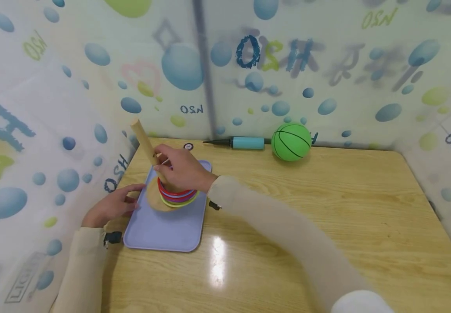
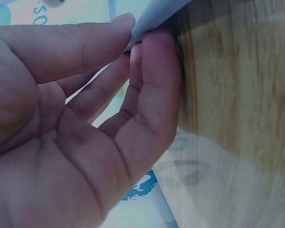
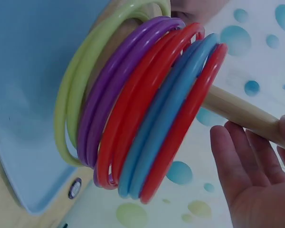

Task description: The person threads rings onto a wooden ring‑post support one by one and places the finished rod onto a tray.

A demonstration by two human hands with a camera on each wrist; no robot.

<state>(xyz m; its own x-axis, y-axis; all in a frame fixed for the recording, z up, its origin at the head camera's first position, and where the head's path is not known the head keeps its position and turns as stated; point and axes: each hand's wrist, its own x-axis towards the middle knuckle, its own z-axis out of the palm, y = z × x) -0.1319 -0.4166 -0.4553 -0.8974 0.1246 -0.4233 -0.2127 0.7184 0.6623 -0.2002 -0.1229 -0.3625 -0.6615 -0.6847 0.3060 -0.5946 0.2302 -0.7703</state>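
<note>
A blue-lavender tray (image 1: 166, 234) lies at the left of the table. On it stands a round wooden base (image 1: 153, 198) with an upright wooden post (image 1: 142, 135). Several plastic rings (image 3: 147, 109) in yellow-green, purple, red and blue are stacked around the post, a red one uppermost. My right hand (image 1: 184, 167) pinches the post above the rings, thumb on one side and fingers on the other. At the tray's left edge, my left hand (image 1: 111, 206) grips the rim, with the thumb (image 2: 85, 47) on top and fingers underneath in the left wrist view.
Along the back of the wooden table (image 1: 327, 226) lie a blue hand pump (image 1: 248, 143) with a black tip and a green ball (image 1: 291, 142) with black lines. A small round sticker (image 1: 188, 147) sits behind the tray. Patterned curtains (image 1: 225, 87) enclose the back and sides.
</note>
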